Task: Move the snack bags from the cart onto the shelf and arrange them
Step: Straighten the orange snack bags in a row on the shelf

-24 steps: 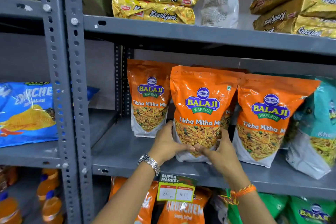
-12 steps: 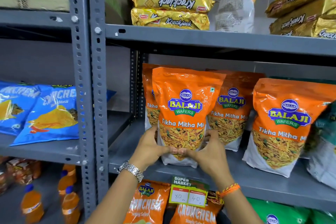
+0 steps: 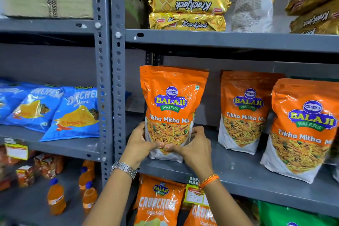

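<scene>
Left hand (image 3: 140, 144): clasped on the lower left edge of the orange bag (image 3: 171, 112), watch on wrist.
Right hand (image 3: 195, 146): clasped on the bag's lower right edge — thumbs nearly meet at the front.
Orange bag: upright on the grey shelf (image 3: 238, 176), at its left end.
Neighbours: two more orange bags (image 3: 244, 113) to the right — apart from the held one.

Gold Krackjack packs (image 3: 189, 2) stacked above; orange bottles (image 3: 56, 199) below.
</scene>
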